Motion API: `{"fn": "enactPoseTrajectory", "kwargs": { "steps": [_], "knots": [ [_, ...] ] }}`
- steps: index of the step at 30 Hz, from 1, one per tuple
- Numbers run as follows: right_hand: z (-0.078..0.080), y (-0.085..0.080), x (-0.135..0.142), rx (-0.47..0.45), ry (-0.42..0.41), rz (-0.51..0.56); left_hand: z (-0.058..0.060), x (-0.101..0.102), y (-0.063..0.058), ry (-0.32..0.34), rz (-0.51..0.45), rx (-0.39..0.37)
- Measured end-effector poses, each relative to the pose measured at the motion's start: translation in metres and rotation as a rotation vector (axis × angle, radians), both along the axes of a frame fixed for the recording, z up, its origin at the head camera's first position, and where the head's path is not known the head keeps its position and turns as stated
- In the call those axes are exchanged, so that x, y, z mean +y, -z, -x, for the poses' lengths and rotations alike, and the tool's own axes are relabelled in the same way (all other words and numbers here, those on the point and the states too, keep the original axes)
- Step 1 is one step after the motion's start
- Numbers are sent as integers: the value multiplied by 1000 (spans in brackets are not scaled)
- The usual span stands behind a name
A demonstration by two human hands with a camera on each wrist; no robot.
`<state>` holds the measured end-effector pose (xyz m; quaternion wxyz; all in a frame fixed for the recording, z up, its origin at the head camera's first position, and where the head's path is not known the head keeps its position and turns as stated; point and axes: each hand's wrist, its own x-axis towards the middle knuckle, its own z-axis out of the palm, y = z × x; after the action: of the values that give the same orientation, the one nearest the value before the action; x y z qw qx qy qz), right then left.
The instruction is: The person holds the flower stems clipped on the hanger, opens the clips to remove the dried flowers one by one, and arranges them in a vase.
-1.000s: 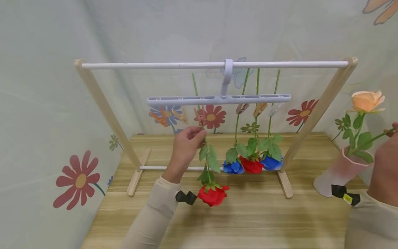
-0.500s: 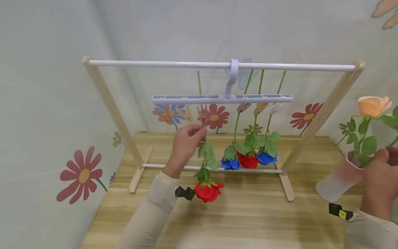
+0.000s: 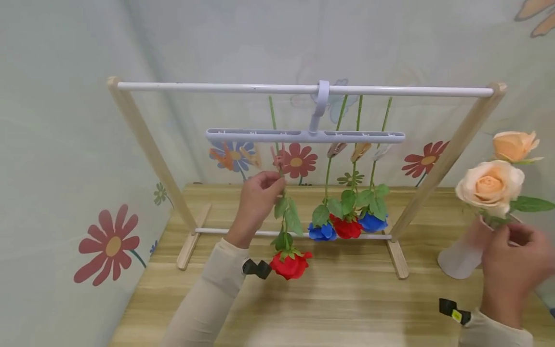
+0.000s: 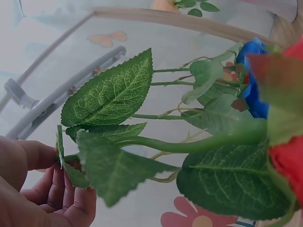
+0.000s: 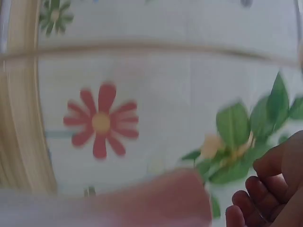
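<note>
At mid-frame the left hand (image 3: 260,197) pinches the thin green stem of a ruffled red rose (image 3: 291,266), which hangs head-down below a pink clip (image 3: 278,158), its leaves toothed and veined. Six clips line the smooth plastic hanger (image 3: 256,136) on a white rod (image 3: 195,87) between two pale wooden posts (image 3: 459,149). Right of the held rose, three more blooms hang head-down from clips — two blue flowers (image 3: 322,232) and one red flower (image 3: 345,227). At the right of the frame, the curled right hand (image 3: 516,265) appears to pinch the cream-peach rose (image 3: 490,187) near its base, though the contact is hidden. It sits at the mouth of a tapering pink-and-white vase (image 3: 459,262); a second peach rose (image 3: 514,146) stands above. Whether both stems are inside, I cannot tell.
</note>
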<state>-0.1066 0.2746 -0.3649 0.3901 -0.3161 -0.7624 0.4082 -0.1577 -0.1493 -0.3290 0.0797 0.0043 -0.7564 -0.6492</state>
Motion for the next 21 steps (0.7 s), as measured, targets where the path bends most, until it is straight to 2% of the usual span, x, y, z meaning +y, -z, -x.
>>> {"fn": "enactPoseTrajectory", "kwargs": {
  "steps": [2, 5, 8, 12, 16, 21],
  "knots": [
    [-3, 3, -20, 33, -39, -62, 1, 1, -1, -1, 0, 6],
    [-2, 3, -52, 73, -189, -71, 1, 2, -2, 2, -7, 14],
    [2, -2, -88, 65, -338, -84, 1, 2, -3, -3, -22, 10],
    [9, -14, -134, 88, -501, -123, -2, 3, -2, -15, -26, -9],
    [19, -27, -173, 158, -656, -148, -4, 4, 1, -18, -26, -17],
    [34, -45, -224, 163, -880, -135, -5, 6, 2, -25, -35, -2]
  ]
}}
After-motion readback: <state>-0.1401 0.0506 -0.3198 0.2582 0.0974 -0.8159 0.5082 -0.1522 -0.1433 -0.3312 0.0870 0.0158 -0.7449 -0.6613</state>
